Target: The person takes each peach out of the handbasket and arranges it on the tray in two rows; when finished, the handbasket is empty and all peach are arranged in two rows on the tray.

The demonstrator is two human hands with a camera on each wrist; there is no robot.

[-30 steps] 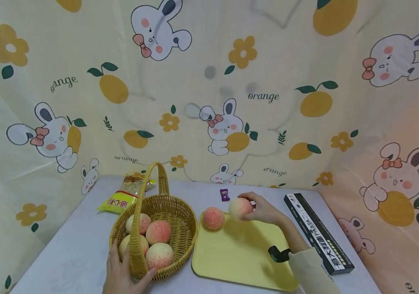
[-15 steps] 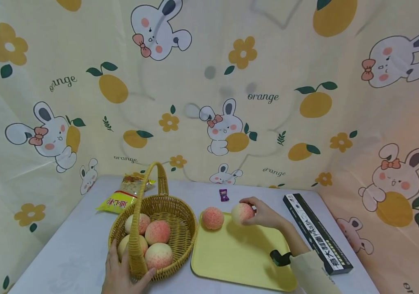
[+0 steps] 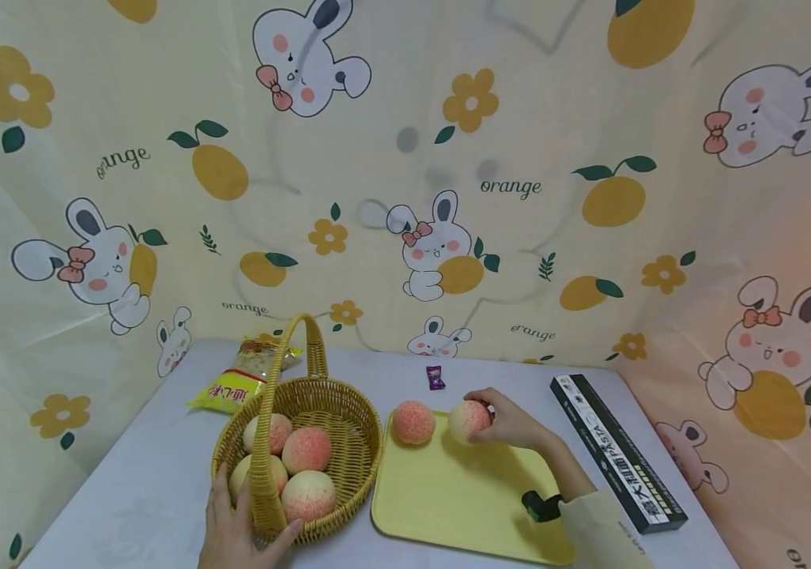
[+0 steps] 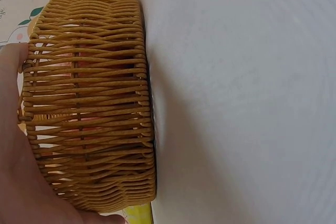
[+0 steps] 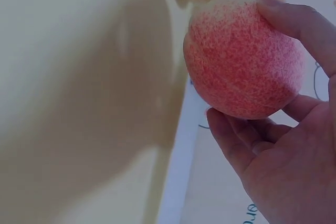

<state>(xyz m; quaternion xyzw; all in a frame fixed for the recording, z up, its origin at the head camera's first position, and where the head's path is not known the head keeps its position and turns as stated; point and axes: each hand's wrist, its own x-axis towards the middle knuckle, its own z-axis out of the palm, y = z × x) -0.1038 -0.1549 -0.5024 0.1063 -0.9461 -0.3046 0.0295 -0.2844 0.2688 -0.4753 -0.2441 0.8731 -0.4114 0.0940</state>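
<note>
In the head view my right hand (image 3: 508,423) grips a pale, pink-speckled peach (image 3: 469,422) low over the far part of the yellow tray (image 3: 477,506). Its thumb and fingers wrap the fruit's sides in the right wrist view, where the peach (image 5: 244,59) shows its red side. Just left of it, a pinker peach (image 3: 413,422) sits on the tray's far left corner. My left hand (image 3: 238,525) holds the near side of a wicker basket (image 3: 359,419), thumb and fingers spread at the rim. Several peaches (image 3: 307,450) lie inside, toward the basket's left and front.
A yellow snack bag (image 3: 235,387) lies behind the basket on the left. One small purple-wrapped candy (image 3: 435,377) is beyond the tray. Along the right side lies a long black pasta box (image 3: 619,454). Printed cloth (image 3: 377,158) hangs behind the white table (image 3: 135,474).
My right hand has lowered the peach and brought it slightly nearer over the tray, still gripping it. The left hand and the basket have stayed in place.
</note>
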